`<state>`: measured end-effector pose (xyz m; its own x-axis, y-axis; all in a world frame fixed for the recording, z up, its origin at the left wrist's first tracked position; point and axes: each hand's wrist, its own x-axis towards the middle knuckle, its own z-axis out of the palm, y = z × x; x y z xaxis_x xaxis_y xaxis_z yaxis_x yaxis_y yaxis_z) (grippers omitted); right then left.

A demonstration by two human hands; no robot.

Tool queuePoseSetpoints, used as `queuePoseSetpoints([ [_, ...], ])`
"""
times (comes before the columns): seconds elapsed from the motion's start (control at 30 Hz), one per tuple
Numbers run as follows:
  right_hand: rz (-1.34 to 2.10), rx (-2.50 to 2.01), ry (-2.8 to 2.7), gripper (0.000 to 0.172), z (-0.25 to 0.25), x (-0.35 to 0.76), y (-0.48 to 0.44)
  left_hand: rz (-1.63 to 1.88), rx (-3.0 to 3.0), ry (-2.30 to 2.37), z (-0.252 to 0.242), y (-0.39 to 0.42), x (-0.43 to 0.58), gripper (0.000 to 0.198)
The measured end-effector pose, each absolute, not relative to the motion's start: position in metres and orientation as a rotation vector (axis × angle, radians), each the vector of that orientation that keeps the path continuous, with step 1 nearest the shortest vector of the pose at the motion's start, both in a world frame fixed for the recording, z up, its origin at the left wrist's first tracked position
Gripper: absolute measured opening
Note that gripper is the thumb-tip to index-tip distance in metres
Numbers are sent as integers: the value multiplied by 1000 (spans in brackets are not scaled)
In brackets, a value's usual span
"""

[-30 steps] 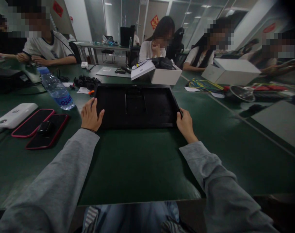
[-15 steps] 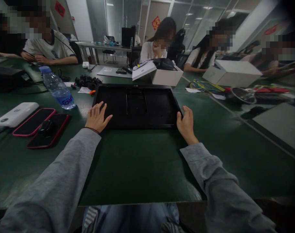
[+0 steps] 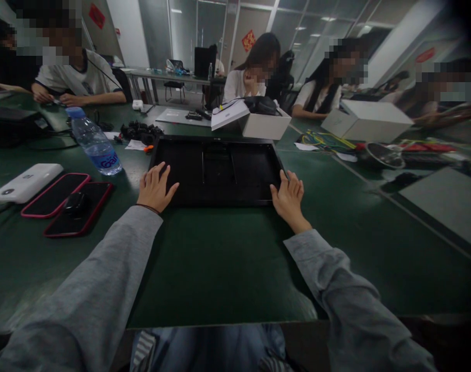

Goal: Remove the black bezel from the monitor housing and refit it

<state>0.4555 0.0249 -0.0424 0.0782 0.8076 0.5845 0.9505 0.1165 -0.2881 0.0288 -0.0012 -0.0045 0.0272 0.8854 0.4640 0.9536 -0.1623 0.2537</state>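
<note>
Black casing [image 3: 220, 173]: shallow, rectangular, rimmed, lying flat on the green bench [image 3: 223, 274] at the centre of the frame, long side toward the seated person. Left hand [image 3: 155, 187]: palm down, fingers spread, over the casing's near-left corner. Right hand [image 3: 288, 197]: fingers loosely spread, thumb toward the inside, at the near-right corner. Neither hand pinches the rim; how firmly they press, I cannot tell. Left of frame: a clear water bottle [image 3: 98, 147] with a blue cap, tilted in view, and two red-edged phones [image 3: 55, 195], the nearer bearing a small black object [image 3: 76, 203]. Upper centre: an open white box [image 3: 264, 125], just beyond the casing.
</note>
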Motion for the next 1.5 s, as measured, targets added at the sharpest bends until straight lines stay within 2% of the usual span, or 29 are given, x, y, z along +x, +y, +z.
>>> queuePoseSetpoints([
  [0.17,-261,-1721,-1753,63,-41,454,24,-933,-2058,-1914,9,-9,36,69],
  [0.4,-253,-1727,-1747,65,-37,452,20,-745,-2216,-1931,-7,-8,44,85],
  [0.87,-445,-1674,-1777,74,-31,417,14,-620,-2202,-1868,-21,1,39,82],
  [1.3,-489,-1659,-2029,77,-44,401,11,-689,-2219,-1853,-22,0,39,81],
  [1.5,-456,-1612,-1991,78,-35,403,7,-828,-2171,-1864,-13,-2,37,70],
])
